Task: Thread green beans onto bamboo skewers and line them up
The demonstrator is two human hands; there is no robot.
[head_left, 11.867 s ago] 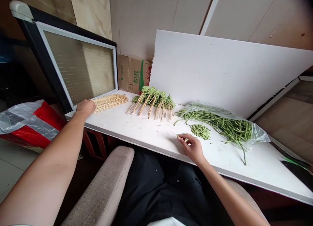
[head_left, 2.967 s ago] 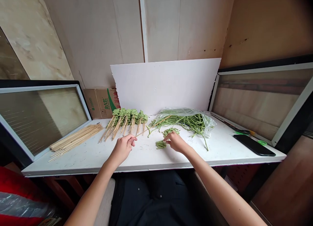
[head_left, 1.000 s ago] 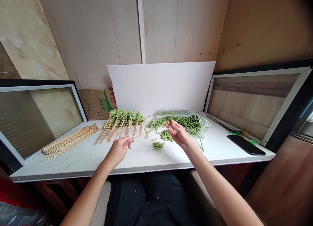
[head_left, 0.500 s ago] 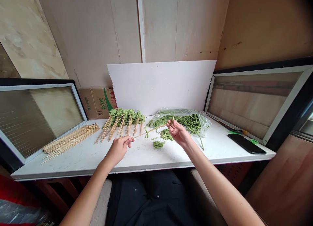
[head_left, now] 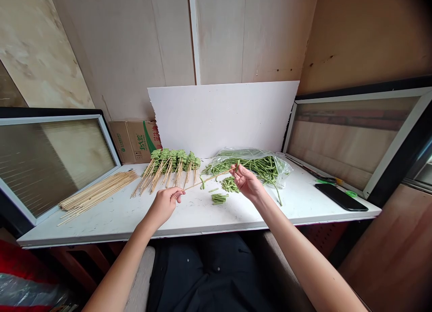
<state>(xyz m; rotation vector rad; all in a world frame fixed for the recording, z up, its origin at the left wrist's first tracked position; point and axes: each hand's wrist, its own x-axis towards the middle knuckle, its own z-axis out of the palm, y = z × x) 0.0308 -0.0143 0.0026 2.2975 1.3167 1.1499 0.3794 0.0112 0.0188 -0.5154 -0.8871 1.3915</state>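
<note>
Currently: worktop (head_left: 189,222) is busy. Bare bamboo sticks (head_left: 97,190) fanned out at left, loaded bean skewers (head_left: 173,161) stacked along the back, handles toward the person. Clear plastic bag (head_left: 282,167) of long beans (head_left: 258,168) at back right, stems spilling out. Phone (head_left: 340,197) lies face up far right, green ring (head_left: 351,193) just beside it. White board (head_left: 222,118) leans behind everything; framed panels flank both ends. Right hand blocks part of the bag and beans from view.

Text: carton (head_left: 130,141) at back left has big green Chinese characters starting 北大, third one unclear. Red characters next to them, partly cut off by the board. Small print not legible.

Hands: left hand (head_left: 167,202) pinches the near end of one stick (head_left: 209,179), fingers curled in. Right hand (head_left: 248,184) pinches a short bean piece (head_left: 238,164) at the far tip; can't tell if it's pierced. Stick spans the gap between both hands, above the worktop. Cut-bean pile (head_left: 229,184) just left of right hand; neat cut row (head_left: 219,198) nearer the person, between the hands.
</note>
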